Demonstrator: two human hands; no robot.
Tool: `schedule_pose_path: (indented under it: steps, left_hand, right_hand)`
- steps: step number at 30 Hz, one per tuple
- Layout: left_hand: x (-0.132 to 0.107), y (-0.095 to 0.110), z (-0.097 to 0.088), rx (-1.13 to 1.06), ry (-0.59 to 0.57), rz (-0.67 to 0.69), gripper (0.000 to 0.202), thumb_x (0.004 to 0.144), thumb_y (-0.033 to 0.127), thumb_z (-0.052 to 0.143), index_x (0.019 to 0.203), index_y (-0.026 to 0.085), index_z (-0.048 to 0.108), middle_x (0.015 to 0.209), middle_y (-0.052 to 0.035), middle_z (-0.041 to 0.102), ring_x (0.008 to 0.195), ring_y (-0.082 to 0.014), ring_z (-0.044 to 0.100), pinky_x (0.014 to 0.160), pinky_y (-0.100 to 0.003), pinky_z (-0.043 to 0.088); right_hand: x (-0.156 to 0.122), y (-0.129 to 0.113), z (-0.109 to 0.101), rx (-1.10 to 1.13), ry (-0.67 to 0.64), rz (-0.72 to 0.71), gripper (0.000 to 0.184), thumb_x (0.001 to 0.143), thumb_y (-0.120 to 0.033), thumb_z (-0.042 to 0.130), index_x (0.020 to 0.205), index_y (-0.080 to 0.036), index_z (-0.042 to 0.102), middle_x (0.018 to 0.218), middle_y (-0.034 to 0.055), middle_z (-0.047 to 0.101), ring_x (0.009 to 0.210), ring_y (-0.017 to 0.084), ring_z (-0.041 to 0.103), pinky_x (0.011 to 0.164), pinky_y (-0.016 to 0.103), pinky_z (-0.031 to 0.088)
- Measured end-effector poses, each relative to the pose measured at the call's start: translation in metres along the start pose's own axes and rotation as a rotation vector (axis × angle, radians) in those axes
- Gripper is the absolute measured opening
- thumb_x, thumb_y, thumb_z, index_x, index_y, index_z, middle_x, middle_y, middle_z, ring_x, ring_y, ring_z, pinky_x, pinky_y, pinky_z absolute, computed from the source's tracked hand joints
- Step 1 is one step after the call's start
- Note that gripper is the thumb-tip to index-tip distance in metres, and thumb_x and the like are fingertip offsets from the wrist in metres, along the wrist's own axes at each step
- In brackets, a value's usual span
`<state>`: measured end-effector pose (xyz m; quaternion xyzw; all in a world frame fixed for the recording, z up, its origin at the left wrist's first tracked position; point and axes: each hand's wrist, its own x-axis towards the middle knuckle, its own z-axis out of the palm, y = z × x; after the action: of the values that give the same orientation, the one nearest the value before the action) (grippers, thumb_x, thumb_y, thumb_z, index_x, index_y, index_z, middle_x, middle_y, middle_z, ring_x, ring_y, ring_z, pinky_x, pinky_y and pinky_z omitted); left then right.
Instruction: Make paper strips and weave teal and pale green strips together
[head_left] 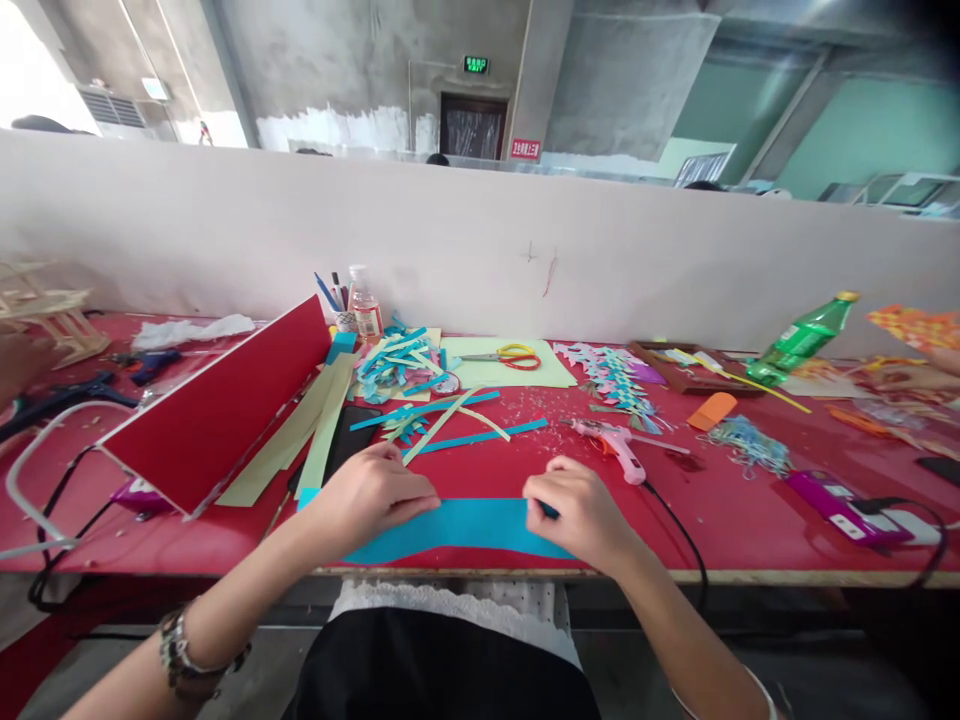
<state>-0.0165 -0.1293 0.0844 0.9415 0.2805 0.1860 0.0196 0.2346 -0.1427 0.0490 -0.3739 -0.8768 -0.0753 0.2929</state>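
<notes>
A wide strip of blue paper (pixel 472 525) lies across the table's front edge, held at both ends. My left hand (pixel 390 490) is closed on its left part, with thumb and fingers pressed together on the upper edge. On the right part my right hand (pixel 577 505) is closed too, its fingers curled over the paper; a small dark patch shows beneath them. Just beyond the hands lie narrow blue and pale green paper strips (pixel 480 437). To the right of these rests a pink hot glue gun (pixel 615 445), its cord running off the front edge.
Yellow-and-red-handled scissors (pixel 517 355) lie on pale green paper (pixel 551 372). A heap of cut paper (pixel 394 370), a red board (pixel 225 410) and a clear bottle (pixel 366 303) stand left. To the right are a green bottle (pixel 806 335), a purple power strip (pixel 844 508) and another person's hand (pixel 919 380).
</notes>
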Motion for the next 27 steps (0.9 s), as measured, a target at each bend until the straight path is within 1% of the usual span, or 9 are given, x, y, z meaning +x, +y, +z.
schedule_pose_path:
  steps: [3, 6, 9, 11, 13, 16, 18, 22, 27]
  left_hand:
    - [-0.013, -0.011, -0.01, 0.024, -0.034, -0.054, 0.026, 0.085, 0.028, 0.039, 0.073, 0.021, 0.061, 0.064, 0.0042, 0.063, 0.053, -0.0077, 0.045, 0.068, -0.023, 0.036]
    - [-0.018, -0.015, -0.013, 0.054, -0.027, -0.094, 0.026, 0.084, 0.029, 0.04, 0.072, 0.022, 0.062, 0.061, 0.0041, 0.061, 0.055, -0.0087, 0.044, 0.065, -0.022, 0.036]
    - [-0.013, -0.008, -0.009, 0.058, -0.026, -0.027, 0.023, 0.084, 0.028, 0.041, 0.074, 0.022, 0.061, 0.062, 0.0039, 0.062, 0.055, -0.0087, 0.046, 0.068, -0.023, 0.037]
    - [-0.007, -0.001, -0.006, 0.057, -0.038, 0.037, 0.021, 0.084, 0.027, 0.04, 0.078, 0.022, 0.06, 0.064, 0.004, 0.062, 0.054, -0.0081, 0.047, 0.072, -0.025, 0.036]
    - [-0.001, 0.007, -0.004, 0.075, -0.036, 0.059, 0.021, 0.085, 0.025, 0.039, 0.079, 0.021, 0.058, 0.062, 0.0043, 0.061, 0.053, -0.008, 0.048, 0.074, -0.026, 0.036]
    - [0.005, 0.017, -0.003, 0.187, -0.02, 0.052, 0.02, 0.084, 0.022, 0.037, 0.078, 0.02, 0.056, 0.06, 0.0034, 0.058, 0.054, -0.0094, 0.05, 0.072, -0.027, 0.037]
    - [0.007, 0.022, -0.002, 0.29, -0.008, 0.069, 0.018, 0.083, 0.021, 0.037, 0.078, 0.019, 0.054, 0.063, 0.0017, 0.057, 0.057, -0.0108, 0.051, 0.07, -0.027, 0.038]
    - [0.009, 0.026, 0.002, 0.411, 0.06, 0.14, 0.022, 0.083, 0.017, 0.035, 0.064, 0.017, 0.046, 0.056, 0.0026, 0.05, 0.05, -0.0096, 0.047, 0.064, -0.027, 0.037]
    - [0.009, 0.014, 0.003, 0.513, 0.121, 0.228, 0.024, 0.083, 0.016, 0.035, 0.06, 0.018, 0.042, 0.049, 0.005, 0.046, 0.043, -0.0082, 0.039, 0.059, -0.026, 0.034]
  right_hand:
    - [-0.026, 0.024, -0.006, -0.086, -0.011, 0.078, 0.019, 0.07, -0.007, 0.038, 0.056, -0.019, 0.045, 0.048, -0.0041, 0.047, 0.046, 0.009, 0.037, 0.06, 0.025, 0.033]
    - [-0.037, 0.033, -0.019, -0.156, 0.088, 0.192, 0.019, 0.073, -0.009, 0.04, 0.059, -0.019, 0.047, 0.051, -0.0019, 0.05, 0.051, 0.012, 0.043, 0.06, 0.026, 0.035]
    - [-0.023, 0.015, -0.029, -0.05, 0.176, 0.216, 0.009, 0.077, -0.018, 0.045, 0.08, -0.019, 0.053, 0.075, 0.0038, 0.06, 0.073, 0.016, 0.052, 0.071, 0.029, 0.038]
    - [-0.008, -0.006, -0.028, 0.033, 0.046, 0.141, 0.021, 0.077, -0.027, 0.049, 0.096, -0.019, 0.052, 0.092, 0.0063, 0.059, 0.089, 0.018, 0.051, 0.08, 0.033, 0.037]
    - [0.007, -0.026, -0.021, 0.086, -0.111, 0.046, 0.016, 0.08, -0.029, 0.047, 0.092, -0.02, 0.054, 0.086, 0.0038, 0.061, 0.082, 0.016, 0.053, 0.083, 0.033, 0.035]
    - [0.02, -0.043, -0.007, 0.085, -0.23, 0.062, 0.018, 0.084, -0.025, 0.041, 0.076, -0.019, 0.056, 0.061, -0.0003, 0.058, 0.06, 0.012, 0.052, 0.062, 0.024, 0.036]
    - [0.026, -0.046, -0.001, 0.083, -0.232, 0.075, 0.021, 0.084, -0.028, 0.041, 0.073, -0.019, 0.056, 0.056, -0.0006, 0.057, 0.055, 0.012, 0.05, 0.053, 0.023, 0.031]
    - [0.033, -0.047, 0.002, 0.169, -0.206, 0.063, 0.026, 0.085, -0.03, 0.04, 0.066, -0.018, 0.054, 0.055, -0.001, 0.055, 0.051, 0.01, 0.047, 0.049, 0.023, 0.028]
    - [0.033, -0.041, -0.004, 0.397, -0.262, 0.168, 0.025, 0.085, -0.027, 0.038, 0.066, -0.018, 0.052, 0.056, -0.0032, 0.052, 0.052, 0.008, 0.047, 0.049, 0.019, 0.029]
